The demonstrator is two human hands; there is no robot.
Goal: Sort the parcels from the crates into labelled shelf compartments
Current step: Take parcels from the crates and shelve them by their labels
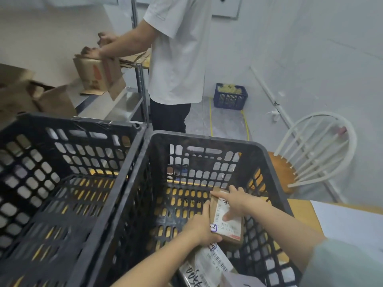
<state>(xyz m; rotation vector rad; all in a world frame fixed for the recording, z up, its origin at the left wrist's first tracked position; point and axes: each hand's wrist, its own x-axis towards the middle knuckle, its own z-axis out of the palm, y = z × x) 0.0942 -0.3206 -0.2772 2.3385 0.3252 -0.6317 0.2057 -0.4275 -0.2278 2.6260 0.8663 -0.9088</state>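
Parcel first: the brown parcel (232,229) with the white label sits inside the right crate (207,139), close to its right wall and clear of the far wall. Your left hand (202,224) grips its near-left edge, fingers curled round the side. Your right hand (238,200) holds the far end, with the index finger laid along the top edge, the thumb pressing on the label and the other fingers bent over the far edge. Just below your left wrist lies a second labelled parcel (209,264), against the crate's near side. Most of the crate's floor to the left shows bare mesh. The left crate (72,121) stands rim to rim with yours. Beyond both rims another person (178,48) stands at a metal shelf (143,85) handling a cardboard box (95,73). A white chair (315,150) stands just beside the crate's far right corner.
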